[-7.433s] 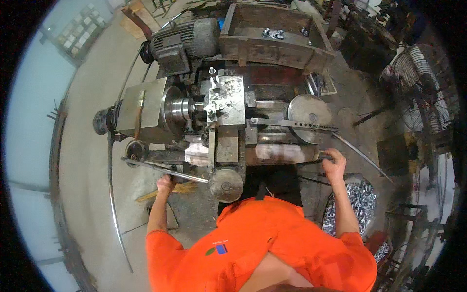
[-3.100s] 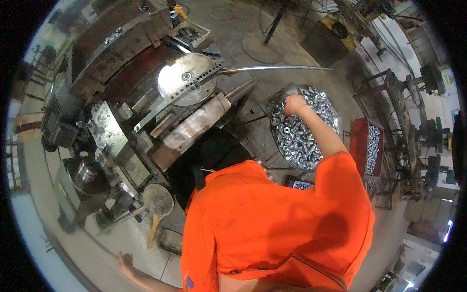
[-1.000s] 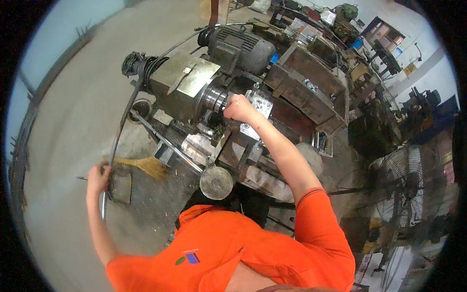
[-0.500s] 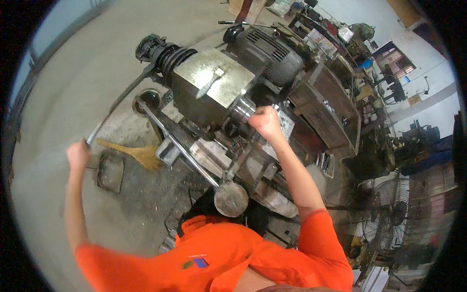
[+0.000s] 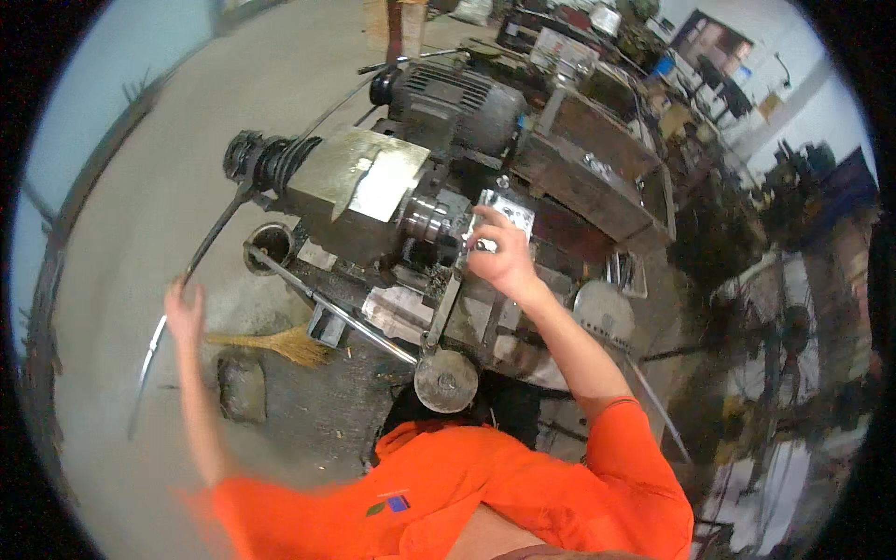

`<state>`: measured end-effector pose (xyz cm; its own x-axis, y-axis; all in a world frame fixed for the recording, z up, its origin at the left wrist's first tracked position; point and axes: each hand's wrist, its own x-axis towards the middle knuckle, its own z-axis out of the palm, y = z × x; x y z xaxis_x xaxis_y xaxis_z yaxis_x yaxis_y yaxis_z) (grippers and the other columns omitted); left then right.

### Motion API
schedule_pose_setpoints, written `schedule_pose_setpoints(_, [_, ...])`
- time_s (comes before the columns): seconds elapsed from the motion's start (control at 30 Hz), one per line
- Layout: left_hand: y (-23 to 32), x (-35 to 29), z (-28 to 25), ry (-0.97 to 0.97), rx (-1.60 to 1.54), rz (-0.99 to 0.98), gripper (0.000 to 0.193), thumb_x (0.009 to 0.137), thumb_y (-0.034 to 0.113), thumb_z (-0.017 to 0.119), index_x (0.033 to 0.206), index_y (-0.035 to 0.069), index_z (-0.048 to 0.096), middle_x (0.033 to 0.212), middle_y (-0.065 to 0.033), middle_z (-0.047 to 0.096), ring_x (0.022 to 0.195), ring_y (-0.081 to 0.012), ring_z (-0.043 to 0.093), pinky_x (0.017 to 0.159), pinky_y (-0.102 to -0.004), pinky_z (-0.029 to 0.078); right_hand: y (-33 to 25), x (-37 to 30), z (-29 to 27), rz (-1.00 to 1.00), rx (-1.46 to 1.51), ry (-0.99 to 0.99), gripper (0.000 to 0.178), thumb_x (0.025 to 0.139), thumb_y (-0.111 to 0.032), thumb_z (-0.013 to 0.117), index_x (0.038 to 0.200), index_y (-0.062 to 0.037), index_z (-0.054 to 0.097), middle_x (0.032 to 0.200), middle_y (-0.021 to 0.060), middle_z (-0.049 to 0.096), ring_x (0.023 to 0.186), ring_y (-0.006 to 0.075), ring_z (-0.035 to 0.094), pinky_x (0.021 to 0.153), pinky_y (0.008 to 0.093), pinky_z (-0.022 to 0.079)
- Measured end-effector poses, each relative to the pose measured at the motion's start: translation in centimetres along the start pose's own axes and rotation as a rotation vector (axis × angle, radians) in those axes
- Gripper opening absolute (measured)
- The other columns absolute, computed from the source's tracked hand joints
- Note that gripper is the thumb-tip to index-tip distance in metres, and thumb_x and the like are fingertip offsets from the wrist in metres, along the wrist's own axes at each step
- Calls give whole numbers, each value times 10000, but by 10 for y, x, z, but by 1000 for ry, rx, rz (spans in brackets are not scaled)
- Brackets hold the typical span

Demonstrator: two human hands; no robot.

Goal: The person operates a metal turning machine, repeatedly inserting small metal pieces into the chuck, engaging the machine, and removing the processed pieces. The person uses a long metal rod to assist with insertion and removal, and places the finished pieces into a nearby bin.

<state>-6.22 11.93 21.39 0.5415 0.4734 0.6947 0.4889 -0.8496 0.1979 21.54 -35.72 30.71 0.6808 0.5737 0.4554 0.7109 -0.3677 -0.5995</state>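
Observation:
My left hand is curled on a long metal lever, its thumb standing apart. The lever runs from the pulley end of a lathe-like machine and continues past my hand as a bright rod. My right hand pinches a small shiny metal piece beside the machine's round spindle, with the index finger raised. What exactly the piece is cannot be made out. The box-shaped headstock has a flat, pale metal top. A second polished bar slants down toward a round metal disc in front of me.
A finned electric motor sits behind the headstock. To its right stands a rusty metal box. A straw broom and a dustpan lie on the floor at left. A round metal plate is right of my forearm.
My right hand has come off the spindle end and shifted right, its index finger now extended. The left hand's grip looks looser, and more rod shows beyond it. The whole view has turned.

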Motion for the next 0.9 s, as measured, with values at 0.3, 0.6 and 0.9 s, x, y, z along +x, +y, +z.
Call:
schedule_pose_setpoints(0.3, [122,-167,151,-1056,119,99,450,683,297,667,1062,79,561,893,-168,639,849,-360,613,743,-441,501,43,-157,-131,360,-204,158,174,568,-78,595,735,-42,631,1115,163,592,961,317,593,810,342,461])
schedule_pose_setpoints(0.6, [141,-89,117,-1168,356,385,209,733,203,605,929,137,643,931,-103,653,868,-278,627,724,-389,501,121,-319,-220,812,-685,167,441,582,-148,618,1016,-71,641,1168,151,564,1074,323,526,924,354,421])
schedule_pose_setpoints(0.9, [116,-44,77,-584,-868,-774,474,844,399,583,1018,-42,572,682,-110,608,438,-172,563,439,-255,455,143,-473,-233,1320,-999,-110,382,642,-231,631,974,-49,580,872,185,616,829,369,594,729,448,487])
